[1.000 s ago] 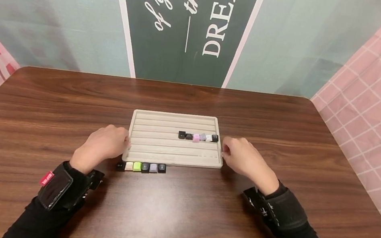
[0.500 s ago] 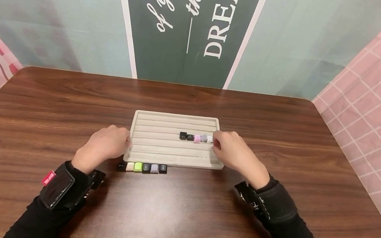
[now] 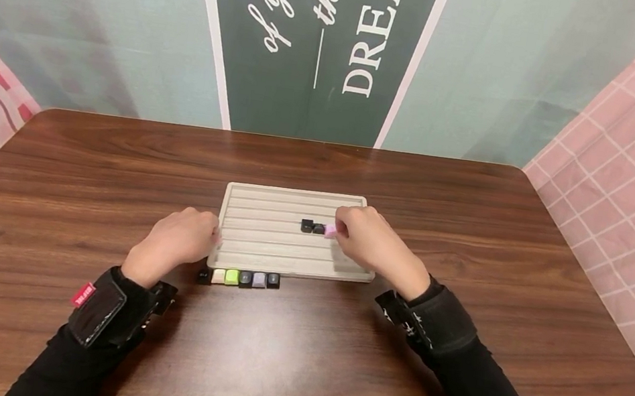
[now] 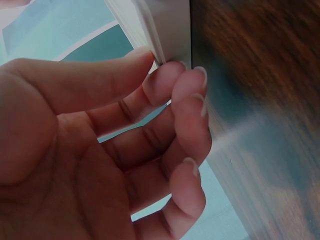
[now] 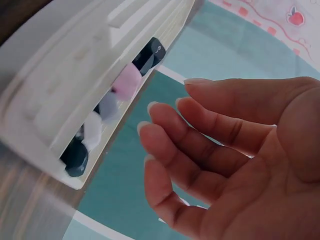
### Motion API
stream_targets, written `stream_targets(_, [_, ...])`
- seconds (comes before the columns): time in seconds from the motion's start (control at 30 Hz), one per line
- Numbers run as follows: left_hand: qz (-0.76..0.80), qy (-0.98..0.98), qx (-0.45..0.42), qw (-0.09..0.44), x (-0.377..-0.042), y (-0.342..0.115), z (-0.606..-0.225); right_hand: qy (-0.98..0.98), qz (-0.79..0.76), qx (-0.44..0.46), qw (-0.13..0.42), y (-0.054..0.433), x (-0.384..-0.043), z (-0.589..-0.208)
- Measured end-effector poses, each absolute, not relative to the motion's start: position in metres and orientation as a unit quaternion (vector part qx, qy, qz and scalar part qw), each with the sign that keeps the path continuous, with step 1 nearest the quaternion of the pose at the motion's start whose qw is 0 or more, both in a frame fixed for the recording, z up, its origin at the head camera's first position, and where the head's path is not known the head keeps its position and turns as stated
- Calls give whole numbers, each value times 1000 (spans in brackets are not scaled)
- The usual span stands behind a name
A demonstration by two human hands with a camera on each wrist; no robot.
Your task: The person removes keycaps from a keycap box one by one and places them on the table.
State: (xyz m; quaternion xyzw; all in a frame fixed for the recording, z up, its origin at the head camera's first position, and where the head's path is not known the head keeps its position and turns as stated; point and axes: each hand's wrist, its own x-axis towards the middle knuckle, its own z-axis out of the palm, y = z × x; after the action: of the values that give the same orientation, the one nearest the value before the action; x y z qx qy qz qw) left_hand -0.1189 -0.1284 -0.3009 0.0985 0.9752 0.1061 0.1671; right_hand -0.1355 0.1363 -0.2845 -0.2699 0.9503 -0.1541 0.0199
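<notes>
A cream ridged keycap tray (image 3: 262,246) lies on the table. My left hand (image 3: 181,236) pinches its left edge; in the left wrist view the thumb (image 4: 105,82) and index finger meet at the tray's rim. Over the tray's right half hovers my right hand (image 3: 375,241), fingers loosely bent with nothing between them. One row of keycaps sits in a tray groove: black keycaps (image 3: 307,225) at the left, then a pink keycap (image 3: 330,230). My right hand hides the others in the head view. The right wrist view shows the lavender keycap (image 5: 107,106) and white keycap (image 5: 92,131).
Along the tray's front edge, a second row of keycaps lies on the table, with a lime keycap (image 3: 231,277) among black, cream and lavender ones. A lettered cloth backdrop (image 3: 326,50) hangs behind the wooden table (image 3: 269,367). Pink cloths hang at both sides.
My right hand has moved left from beyond the tray's right edge to over the keycap row, covering its right part. My left hand stays at the tray's left edge.
</notes>
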Motion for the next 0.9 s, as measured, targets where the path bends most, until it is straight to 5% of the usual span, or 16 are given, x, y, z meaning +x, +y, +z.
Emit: stream_targets(0.9, [107, 976, 96, 165, -117, -128, -300, 944, -138, -300, 2, 100, -151, -298])
